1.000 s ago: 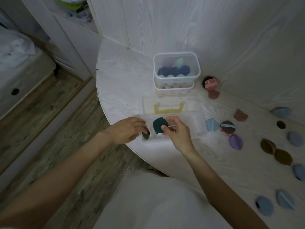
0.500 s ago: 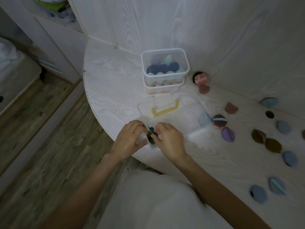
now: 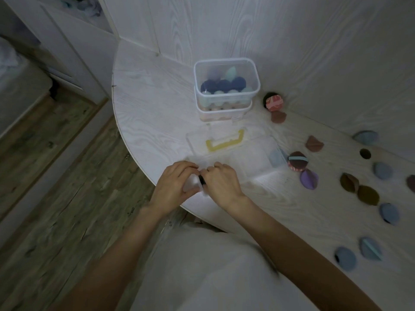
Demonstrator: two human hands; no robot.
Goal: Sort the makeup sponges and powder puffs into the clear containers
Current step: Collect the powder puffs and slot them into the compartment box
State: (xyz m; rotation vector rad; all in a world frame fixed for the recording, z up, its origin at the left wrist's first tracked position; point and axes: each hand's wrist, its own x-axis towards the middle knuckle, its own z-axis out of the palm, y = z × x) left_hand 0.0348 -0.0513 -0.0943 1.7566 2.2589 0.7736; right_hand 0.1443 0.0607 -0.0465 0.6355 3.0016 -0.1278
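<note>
Legible text — none. No readable labels, brands, numbers or signs on clear containers (image 3: 226, 86), puffs or table (image 3: 157, 122) — surfaces plain or too blurred.

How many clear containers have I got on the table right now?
3. The upper tub sits stacked on the lower tub at the back; the flat case with the yellow handle lies in front of them. None seems hidden.

Bare worktop (image 3: 152, 122) lies open from nine to eleven o'clock of the flat clear case (image 3: 233, 153). At twelve, two stacked tubs (image 3: 226, 90) block the way. From two to five o'clock, scattered puffs (image 3: 368, 195) crowd the surface, with narrow gaps between them.
</note>
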